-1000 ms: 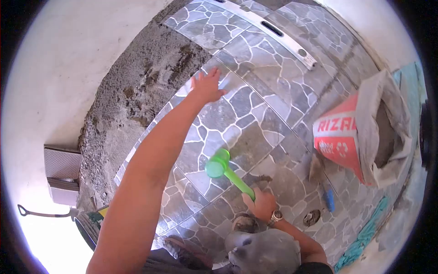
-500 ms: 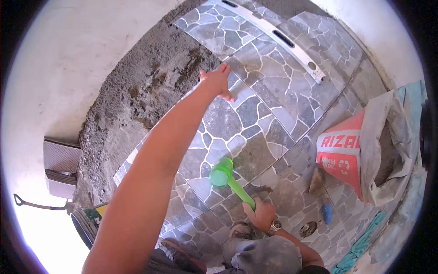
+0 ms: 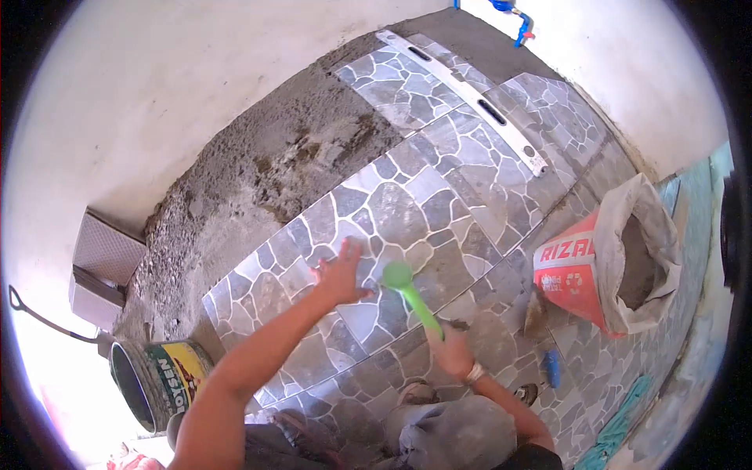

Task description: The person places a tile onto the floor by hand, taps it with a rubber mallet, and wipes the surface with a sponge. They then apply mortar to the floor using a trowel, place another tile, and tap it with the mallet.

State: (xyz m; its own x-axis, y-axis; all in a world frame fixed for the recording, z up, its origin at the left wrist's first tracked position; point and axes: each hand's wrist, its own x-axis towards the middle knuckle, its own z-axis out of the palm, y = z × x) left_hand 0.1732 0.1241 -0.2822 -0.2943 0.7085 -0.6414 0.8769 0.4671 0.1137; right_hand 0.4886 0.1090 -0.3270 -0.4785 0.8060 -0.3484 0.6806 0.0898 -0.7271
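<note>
My right hand (image 3: pixel 452 352) grips the green handle of a mallet (image 3: pixel 398 276), whose head is over the stone-patterned floor tile (image 3: pixel 389 211). To its left, my left hand (image 3: pixel 341 276) is spread with fingers apart, low over the same tile, and holds nothing. White lines run between the grey stone shapes on the tiles. Beyond the tile's far left edge lies rough grey mortar (image 3: pixel 274 168). My knees show at the bottom of the view.
A white spirit level (image 3: pixel 462 90) lies across the far tiles. On the right stands an open RIZAL cement bag (image 3: pixel 576 266), with a trowel (image 3: pixel 536 315) and a blue-handled tool (image 3: pixel 553 368) nearby. At left are a bucket (image 3: pixel 168 376), stacked tiles (image 3: pixel 110 247) and a shovel (image 3: pixel 55 323).
My left hand has drawn back from the tile's far edge to its middle, nearer the mallet. The view has shifted, showing the bucket and blue pipe fittings on the wall.
</note>
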